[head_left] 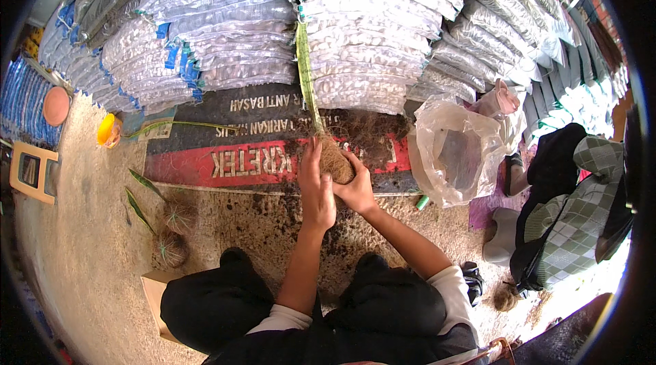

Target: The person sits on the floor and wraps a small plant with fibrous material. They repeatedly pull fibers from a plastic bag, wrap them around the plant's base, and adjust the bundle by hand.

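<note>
Both my hands are closed around a brown, fibre-wrapped root ball (335, 159). My left hand (316, 191) presses its left side with the fingers straight up along it. My right hand (357, 189) wraps its lower right side. Out of the top of the ball rises one long, stiff, yellow-edged green leaf (305, 71), like a snake plant's, upright against the stacked bags. Beneath lies a black and red printed banner (178, 163), strewn with dark soil and loose brown fibre (372, 129). A crumpled clear plastic bag (456, 153) stands to the right of my hands.
Two fibre-wrapped plants (174, 247) lie on the floor at left. A yellow pot (108, 131) and an orange stool (33, 172) are farther left. Stacked bags of white stones (365, 30) wall the far side. Another person in checkered clothing (574, 228) sits at right.
</note>
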The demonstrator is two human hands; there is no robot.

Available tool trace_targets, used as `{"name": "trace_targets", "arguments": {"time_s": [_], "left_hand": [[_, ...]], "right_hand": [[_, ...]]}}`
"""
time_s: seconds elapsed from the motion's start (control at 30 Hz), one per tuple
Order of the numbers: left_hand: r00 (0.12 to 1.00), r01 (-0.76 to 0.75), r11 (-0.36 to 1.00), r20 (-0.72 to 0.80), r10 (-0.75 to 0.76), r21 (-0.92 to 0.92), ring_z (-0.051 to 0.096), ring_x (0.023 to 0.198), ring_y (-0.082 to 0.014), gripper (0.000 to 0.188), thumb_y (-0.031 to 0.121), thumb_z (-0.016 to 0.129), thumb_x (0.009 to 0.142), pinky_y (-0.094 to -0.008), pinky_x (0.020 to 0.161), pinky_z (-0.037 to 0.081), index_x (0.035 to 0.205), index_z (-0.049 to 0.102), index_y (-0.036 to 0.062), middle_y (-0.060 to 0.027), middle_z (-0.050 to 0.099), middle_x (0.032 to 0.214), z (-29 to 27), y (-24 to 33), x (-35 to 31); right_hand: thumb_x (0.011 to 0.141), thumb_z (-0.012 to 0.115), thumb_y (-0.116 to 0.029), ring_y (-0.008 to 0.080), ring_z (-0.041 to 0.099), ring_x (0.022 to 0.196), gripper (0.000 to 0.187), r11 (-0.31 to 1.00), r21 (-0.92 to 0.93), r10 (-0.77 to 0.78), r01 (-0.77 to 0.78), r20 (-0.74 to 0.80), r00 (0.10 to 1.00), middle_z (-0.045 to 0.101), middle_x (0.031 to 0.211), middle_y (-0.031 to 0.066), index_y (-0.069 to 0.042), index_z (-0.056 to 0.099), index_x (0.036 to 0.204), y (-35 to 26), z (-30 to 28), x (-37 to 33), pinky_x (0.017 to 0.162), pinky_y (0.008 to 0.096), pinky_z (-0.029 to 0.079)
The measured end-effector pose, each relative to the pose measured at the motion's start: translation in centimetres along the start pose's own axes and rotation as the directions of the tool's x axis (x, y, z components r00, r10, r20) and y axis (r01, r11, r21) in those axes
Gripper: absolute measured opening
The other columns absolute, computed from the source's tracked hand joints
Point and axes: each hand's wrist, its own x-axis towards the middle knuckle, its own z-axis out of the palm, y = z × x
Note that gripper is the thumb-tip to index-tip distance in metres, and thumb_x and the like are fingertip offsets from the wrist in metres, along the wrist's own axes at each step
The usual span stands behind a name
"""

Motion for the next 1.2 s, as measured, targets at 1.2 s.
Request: {"name": "trace_targets", "arguments": {"time_s": [1.2], "left_hand": [[0.695,0.355,0.087,0.201,-0.690,-0.931,0.053,0.106,-0.0249,0.045,0.037,0.029,0.096,-0.0396,0.090,0.047,0.126,0.041,0.0057,-0.0107,0.050,0.119,0.7,-4.6,-2.3]], "right_hand": [[0.075,0.067,-0.024,0.0361,0.054,0.099,0.057,0.811,-0.395,-0.345,0.432,0.274,0.898,0.053,0.112,0.0213,0.002,0.045,0.120,-5.1,0.3,-0.1,0.087,0.0414,0.044]]}}
